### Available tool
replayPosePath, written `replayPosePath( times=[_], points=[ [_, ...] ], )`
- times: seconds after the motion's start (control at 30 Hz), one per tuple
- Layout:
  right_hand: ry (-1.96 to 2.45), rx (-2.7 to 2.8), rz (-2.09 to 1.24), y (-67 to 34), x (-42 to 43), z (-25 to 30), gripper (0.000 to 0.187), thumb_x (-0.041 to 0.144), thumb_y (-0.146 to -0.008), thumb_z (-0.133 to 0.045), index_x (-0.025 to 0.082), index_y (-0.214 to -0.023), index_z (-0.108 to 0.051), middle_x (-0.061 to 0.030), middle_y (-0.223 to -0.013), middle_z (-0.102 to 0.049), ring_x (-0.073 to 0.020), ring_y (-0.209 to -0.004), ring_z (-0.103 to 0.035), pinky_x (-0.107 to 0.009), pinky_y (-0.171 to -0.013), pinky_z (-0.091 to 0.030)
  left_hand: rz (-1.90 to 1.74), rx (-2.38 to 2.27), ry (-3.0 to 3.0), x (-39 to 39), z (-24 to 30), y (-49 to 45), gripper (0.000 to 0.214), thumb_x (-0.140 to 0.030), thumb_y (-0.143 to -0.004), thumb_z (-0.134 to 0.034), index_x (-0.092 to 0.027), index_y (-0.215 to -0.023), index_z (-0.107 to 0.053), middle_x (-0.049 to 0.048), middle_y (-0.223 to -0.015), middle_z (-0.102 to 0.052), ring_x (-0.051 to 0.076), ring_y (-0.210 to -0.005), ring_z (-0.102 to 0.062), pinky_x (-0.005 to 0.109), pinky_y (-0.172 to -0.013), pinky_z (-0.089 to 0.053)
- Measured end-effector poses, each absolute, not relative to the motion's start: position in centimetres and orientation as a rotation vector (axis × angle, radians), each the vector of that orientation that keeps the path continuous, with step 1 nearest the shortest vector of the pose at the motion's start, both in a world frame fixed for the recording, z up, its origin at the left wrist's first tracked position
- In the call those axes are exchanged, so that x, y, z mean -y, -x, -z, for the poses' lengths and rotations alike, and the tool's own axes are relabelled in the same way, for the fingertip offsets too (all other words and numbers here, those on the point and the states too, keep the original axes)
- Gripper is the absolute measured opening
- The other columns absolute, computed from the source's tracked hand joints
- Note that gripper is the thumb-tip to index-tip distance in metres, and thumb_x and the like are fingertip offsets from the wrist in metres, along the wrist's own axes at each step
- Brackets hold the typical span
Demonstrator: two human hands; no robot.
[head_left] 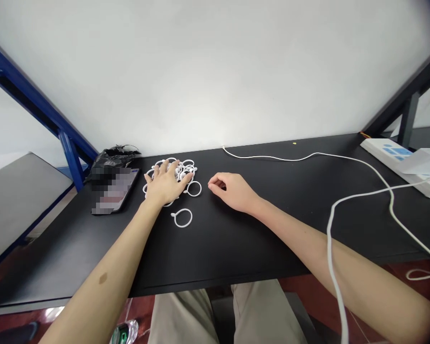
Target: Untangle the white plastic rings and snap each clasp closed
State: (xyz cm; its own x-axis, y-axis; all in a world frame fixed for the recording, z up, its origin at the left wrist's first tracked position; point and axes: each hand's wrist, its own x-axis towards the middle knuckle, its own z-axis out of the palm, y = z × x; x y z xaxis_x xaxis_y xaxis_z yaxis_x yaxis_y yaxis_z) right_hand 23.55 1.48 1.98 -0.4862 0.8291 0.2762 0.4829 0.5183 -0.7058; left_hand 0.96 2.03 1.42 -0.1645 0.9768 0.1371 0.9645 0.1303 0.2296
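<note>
My left hand (165, 184) lies with fingers spread over a heap of white plastic rings (189, 167), hiding much of it. Each ring that shows clearly has a small knob on its rim. One ring (195, 188) lies at the heap's right edge, by my left thumb. A single loose ring (183, 218) rests apart, nearer the table's front edge. To the right of the heap, my right hand (232, 190) rests on the black table (215, 248) with its fingers curled and tips together. Whether anything small is inside that pinch is hidden.
A phone (123, 191) and a crumpled black plastic bag (111, 157) lie left of the heap. A white cable (272, 157) crosses the table and loops over my right forearm. At the right is a white box (387, 153). Blue metal struts (32, 100) and a white wall (215, 71) bound the table.
</note>
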Motion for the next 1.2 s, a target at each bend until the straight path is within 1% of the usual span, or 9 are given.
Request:
replayPosePath(
  times=[0.13,0.23,0.37,0.5,0.67,0.77,0.93,1.07,1.2],
  points=[
    [0.944,2.311,-0.594,-23.3,-0.3,-2.8,0.016,0.028,-0.091,-0.057,0.018,-0.094,-0.070,-0.0036,-0.088,-0.070,-0.0170,-0.084,-0.061,-0.033,-0.081,-0.047,-0.488,-2.324,-2.025,-1.8,-1.5,-0.9,0.075,-0.071,-0.088,-0.033,-0.025,-0.147,-0.042,0.0157,-0.155,-0.037,0.040,-0.143,-0.031,0.067,-0.112,-0.021],
    [0.670,2.529,-0.526,-22.7,1.1,-3.2,0.020,0.032,-0.092,-0.059,0.023,-0.104,-0.072,-0.0045,-0.096,-0.067,-0.0173,-0.089,-0.059,-0.035,-0.088,-0.045,-0.526,-2.318,-2.040,-1.6,-1.6,-0.9,0.071,-0.067,-0.090,-0.035,-0.024,-0.145,-0.044,0.0162,-0.151,-0.045,0.038,-0.139,-0.038,0.063,-0.111,-0.026],
    [0.525,2.730,-0.309,-21.9,2.0,-2.7,0.025,0.037,-0.094,-0.057,0.026,-0.109,-0.074,-0.0064,-0.103,-0.062,-0.0194,-0.093,-0.055,-0.036,-0.086,-0.043,-0.447,-2.307,-2.035,-1.7,-1.6,-1.1,0.078,-0.069,-0.090,-0.028,-0.023,-0.152,-0.034,0.0151,-0.157,-0.034,0.040,-0.143,-0.030,0.065,-0.113,-0.021],
    [0.719,2.698,-0.123,-21.4,1.3,-1.9,0.029,0.034,-0.097,-0.052,0.023,-0.112,-0.073,-0.0091,-0.102,-0.062,-0.0221,-0.095,-0.052,-0.038,-0.084,-0.043,-0.365,-2.265,-2.006,-1.8,-1.8,-1.1,0.081,-0.072,-0.090,-0.019,-0.025,-0.156,-0.024,0.0132,-0.163,-0.019,0.044,-0.147,-0.020,0.070,-0.111,-0.015],
    [0.986,2.562,-0.126,-21.4,0.4,-1.6,0.029,0.033,-0.095,-0.054,0.020,-0.114,-0.071,-0.0093,-0.101,-0.062,-0.0221,-0.093,-0.053,-0.038,-0.083,-0.043,-0.329,-2.207,-1.984,-1.4,-2.1,-1.0,0.069,-0.060,-0.096,-0.009,-0.029,-0.156,-0.023,0.0098,-0.165,-0.014,0.043,-0.148,-0.016,0.071,-0.112,-0.015],
    [0.995,2.535,-0.147,-21.7,0.1,-1.4,0.030,0.031,-0.096,-0.053,0.020,-0.118,-0.069,-0.0084,-0.100,-0.061,-0.0217,-0.093,-0.053,-0.039,-0.083,-0.044,-0.357,-2.209,-1.985,-1.1,-2.1,-1.1,0.064,-0.053,-0.098,-0.010,-0.028,-0.156,-0.025,0.0093,-0.164,-0.017,0.041,-0.148,-0.017,0.068,-0.114,-0.013],
    [1.042,2.490,-0.230,-22.6,-0.9,-1.8,0.035,0.034,-0.095,-0.052,0.019,-0.124,-0.065,-0.0086,-0.103,-0.062,-0.0225,-0.095,-0.056,-0.040,-0.089,-0.047,-0.464,-2.237,-2.012,-0.8,-2.2,-1.1,0.064,-0.055,-0.098,-0.017,-0.026,-0.153,-0.034,0.0123,-0.161,-0.028,0.038,-0.147,-0.023,0.065,-0.115,-0.013],
    [1.269,2.336,-0.230,-23.9,-2.0,-2.2,0.037,0.033,-0.095,-0.051,0.017,-0.125,-0.063,-0.0124,-0.111,-0.062,-0.0274,-0.106,-0.055,-0.044,-0.094,-0.047,-0.608,-2.277,-2.001,-0.7,-2.5,-0.7,0.066,-0.056,-0.098,-0.015,-0.023,-0.149,-0.042,0.0139,-0.157,-0.036,0.036,-0.146,-0.028,0.063,-0.116,-0.015],
    [1.541,2.311,-0.205,-24.8,-2.4,-2.5,0.040,0.035,-0.093,-0.052,0.014,-0.126,-0.062,-0.0165,-0.123,-0.059,-0.0329,-0.116,-0.052,-0.049,-0.099,-0.045,-0.693,-2.301,-2.031,-0.8,-2.4,0.1,0.065,-0.055,-0.098,-0.021,-0.018,-0.143,-0.049,0.0162,-0.150,-0.046,0.037,-0.140,-0.037,0.061,-0.114,-0.022]
  ],
)
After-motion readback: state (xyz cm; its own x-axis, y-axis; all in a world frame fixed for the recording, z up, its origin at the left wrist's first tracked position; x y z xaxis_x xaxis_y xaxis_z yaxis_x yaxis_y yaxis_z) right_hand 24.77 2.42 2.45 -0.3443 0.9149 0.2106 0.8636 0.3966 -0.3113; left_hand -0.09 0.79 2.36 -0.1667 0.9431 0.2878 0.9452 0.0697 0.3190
